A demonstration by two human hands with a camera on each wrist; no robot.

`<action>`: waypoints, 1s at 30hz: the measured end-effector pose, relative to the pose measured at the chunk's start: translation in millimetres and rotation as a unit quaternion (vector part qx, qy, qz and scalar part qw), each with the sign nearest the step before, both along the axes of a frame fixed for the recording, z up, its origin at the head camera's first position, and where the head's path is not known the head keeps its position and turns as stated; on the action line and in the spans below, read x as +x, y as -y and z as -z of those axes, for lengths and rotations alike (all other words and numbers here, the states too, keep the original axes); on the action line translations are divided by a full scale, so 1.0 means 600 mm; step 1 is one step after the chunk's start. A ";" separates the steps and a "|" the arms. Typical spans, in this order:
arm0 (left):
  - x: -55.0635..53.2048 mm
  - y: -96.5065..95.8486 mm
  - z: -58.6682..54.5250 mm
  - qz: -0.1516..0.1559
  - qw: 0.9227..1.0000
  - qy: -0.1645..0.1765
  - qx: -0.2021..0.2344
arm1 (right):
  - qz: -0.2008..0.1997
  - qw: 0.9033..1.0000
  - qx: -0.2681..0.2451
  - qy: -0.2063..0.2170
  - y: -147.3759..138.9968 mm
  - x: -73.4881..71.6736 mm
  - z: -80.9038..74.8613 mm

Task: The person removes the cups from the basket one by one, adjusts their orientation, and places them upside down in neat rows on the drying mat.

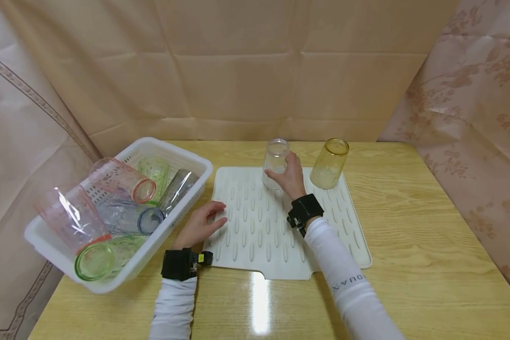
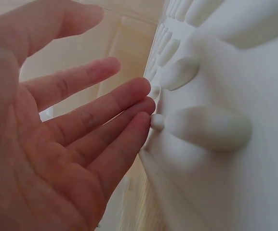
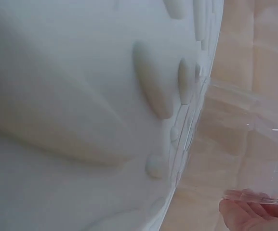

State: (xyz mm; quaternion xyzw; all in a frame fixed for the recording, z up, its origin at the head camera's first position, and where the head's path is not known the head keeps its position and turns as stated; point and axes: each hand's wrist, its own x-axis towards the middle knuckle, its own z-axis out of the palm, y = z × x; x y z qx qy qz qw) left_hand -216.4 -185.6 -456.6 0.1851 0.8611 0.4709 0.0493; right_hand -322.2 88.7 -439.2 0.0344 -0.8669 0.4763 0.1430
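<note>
Gripping the clear glass point(image 1: 272, 163) round its sides, the right hand point(image 1: 291, 177) has it mouth-down at the mat's point(image 1: 265, 255) far edge, likely for drainage; the left hand point(image 1: 200, 225), relaxed, holds nothing!

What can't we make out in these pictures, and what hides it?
Head view: part of the rear green see-through tumbler, behind the rear pink see-through tumbler in the white perforated basket.
Left wrist view: whether the left hand touches the white ridged mat; overlap hides any gap.
Right wrist view: the upper end of the colourless see-through tumbler and part of the right hand, cut off by the right edge.
</note>
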 end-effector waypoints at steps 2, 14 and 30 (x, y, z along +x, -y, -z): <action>0.002 -0.001 0.000 0.002 1.000 -0.002 0.001 | 0.002 1.000 -0.003 0.001 -0.002 0.001 0.001; 0.007 -0.005 0.008 0.001 1.000 -0.002 0.002 | 0.011 1.000 -0.015 0.000 -0.010 0.012 -0.006; 0.001 -0.002 -0.003 0.012 1.000 -0.022 -0.011 | 0.025 0.998 -0.032 -0.040 -0.020 0.056 -0.047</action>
